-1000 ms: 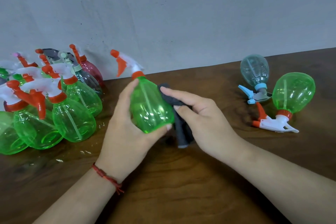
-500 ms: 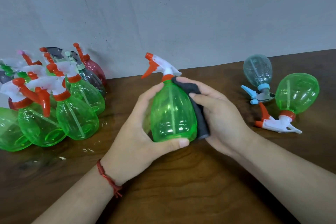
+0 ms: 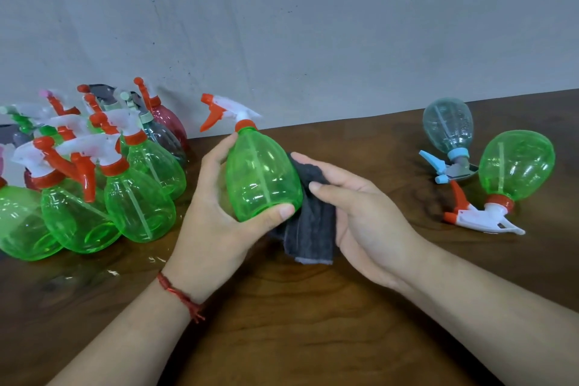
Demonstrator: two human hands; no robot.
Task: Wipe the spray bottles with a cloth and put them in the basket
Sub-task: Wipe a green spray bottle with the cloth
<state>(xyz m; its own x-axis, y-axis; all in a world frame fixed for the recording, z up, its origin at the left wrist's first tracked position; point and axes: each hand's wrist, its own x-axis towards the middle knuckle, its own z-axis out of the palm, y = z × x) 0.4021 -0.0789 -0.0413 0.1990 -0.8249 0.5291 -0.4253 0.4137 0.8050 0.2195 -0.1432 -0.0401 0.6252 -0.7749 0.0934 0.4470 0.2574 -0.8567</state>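
1. Nearest, only bare dark wooden table. No basket in view anywhere, so no bottle seen put away.
2. At the centre, left hand clamped round the green spray bottle, fingers behind the body and thumb under the base. Held upright, lifted just off the table.
3. Just to the right, right hand closed on the dark grey cloth, thumb and fingers pinching a fold against the bottle's right side, loose end hanging down towards the table. Judged mid-wipe, not yet ready for the basket.
4. Farther left, a packed cluster of bottles, mostly green, some leaning, near the wall.
5. Farther right, well apart from the hands, a green bottle and a pale blue bottle on their sides.
6. Impossible to tell which group is already wiped. Most of the task probably left.
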